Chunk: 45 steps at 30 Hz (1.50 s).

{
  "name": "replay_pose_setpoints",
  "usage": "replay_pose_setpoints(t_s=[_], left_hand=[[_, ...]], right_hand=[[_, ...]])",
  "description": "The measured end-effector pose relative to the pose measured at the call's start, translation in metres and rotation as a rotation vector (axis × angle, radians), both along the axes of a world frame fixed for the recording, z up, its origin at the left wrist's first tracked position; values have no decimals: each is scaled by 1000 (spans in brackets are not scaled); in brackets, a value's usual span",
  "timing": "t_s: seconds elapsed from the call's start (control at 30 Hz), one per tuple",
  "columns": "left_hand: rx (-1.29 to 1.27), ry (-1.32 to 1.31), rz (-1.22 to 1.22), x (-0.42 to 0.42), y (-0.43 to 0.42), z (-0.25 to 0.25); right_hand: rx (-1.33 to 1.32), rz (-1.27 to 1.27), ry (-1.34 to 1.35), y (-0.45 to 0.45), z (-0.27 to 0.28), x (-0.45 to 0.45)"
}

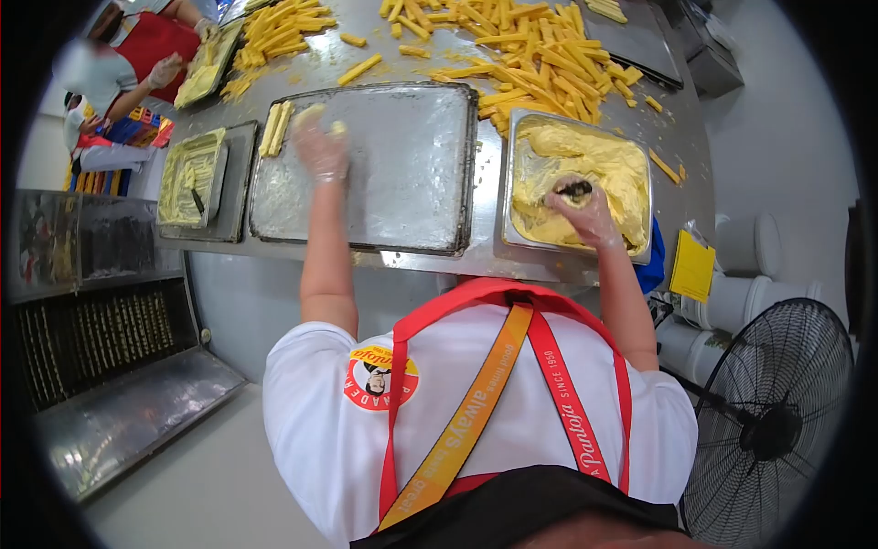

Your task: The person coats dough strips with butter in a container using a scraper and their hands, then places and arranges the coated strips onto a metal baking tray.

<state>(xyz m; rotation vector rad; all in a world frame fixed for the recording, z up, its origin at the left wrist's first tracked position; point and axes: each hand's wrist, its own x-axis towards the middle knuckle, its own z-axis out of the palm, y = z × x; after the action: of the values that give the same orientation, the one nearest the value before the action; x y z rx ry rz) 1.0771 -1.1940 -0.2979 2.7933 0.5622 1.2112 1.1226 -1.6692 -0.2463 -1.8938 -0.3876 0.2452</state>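
My left hand, in a clear glove, is over the left part of a large metal tray. Its fingers are smeared by motion, with pale yellow at the tips; whether they hold anything is unclear. Just left of it, a few cream-coated sticks lie side by side on the tray. My right hand, also gloved, is closed around the dark handle of a tool inside a deep metal pan. Yellow cream fills much of that pan. The tool's lower end is hidden.
Yellow sticks are heaped beyond the pan, with another pile at the upper left. A smaller cream-smeared pan stands left. A co-worker's gloved hands are at upper left. A black fan stands at lower right.
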Motion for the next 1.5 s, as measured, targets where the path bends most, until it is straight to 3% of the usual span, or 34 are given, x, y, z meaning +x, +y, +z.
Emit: replay_pose_setpoints(t_s=[0.07,0.17,0.27,0.37,0.47,0.5,0.57,0.67,0.77,0.83,0.9,1.0,1.13,1.2,1.23,1.27,1.37,1.4,1.5], left_hand=[[-128,78,-134,37,-57,-7],[-357,207,-450,67,-142,38],[-175,413,-549,114,-176,35],[-28,595,-557,156,-188,13],[127,679,-494,185,-194,-8],[128,689,-506,189,-194,-9],[133,707,-530,198,-195,-9],[134,760,-533,203,-198,-6],[75,757,-432,207,-202,-7],[16,683,-355,210,-203,-8],[-37,562,-300,214,-198,-6],[-37,564,-382,213,-184,-1],[118,861,-395,202,-190,9],[138,938,-406,200,-197,10],[111,911,-385,201,-199,9],[84,886,-363,201,-201,7],[-140,649,-315,214,-193,-10],[-237,545,-303,222,-186,-21],[-428,303,-659,249,-144,-63]], right_hand=[[62,-142,145,-14,-25,34],[-203,-440,-192,-35,-24,78],[-503,-238,-678,-6,-6,57],[-173,176,-312,6,9,32],[-89,0,69,-15,-4,55],[-164,-144,91,-21,6,63],[-517,-279,-417,-36,-13,81],[-407,-8,-467,-23,5,55],[-141,232,-53,-22,15,46],[-162,45,111,-38,6,72],[-204,-266,-37,-52,-1,92],[-474,-103,-479,-47,2,82],[-238,317,-160,-34,32,48],[-209,123,-34,-42,18,64],[-196,26,31,-46,9,75],[-315,-154,-174,-49,0,84],[-441,33,-415,-46,18,72],[-421,201,-330,-43,31,63],[-370,290,74,-53,35,64]])
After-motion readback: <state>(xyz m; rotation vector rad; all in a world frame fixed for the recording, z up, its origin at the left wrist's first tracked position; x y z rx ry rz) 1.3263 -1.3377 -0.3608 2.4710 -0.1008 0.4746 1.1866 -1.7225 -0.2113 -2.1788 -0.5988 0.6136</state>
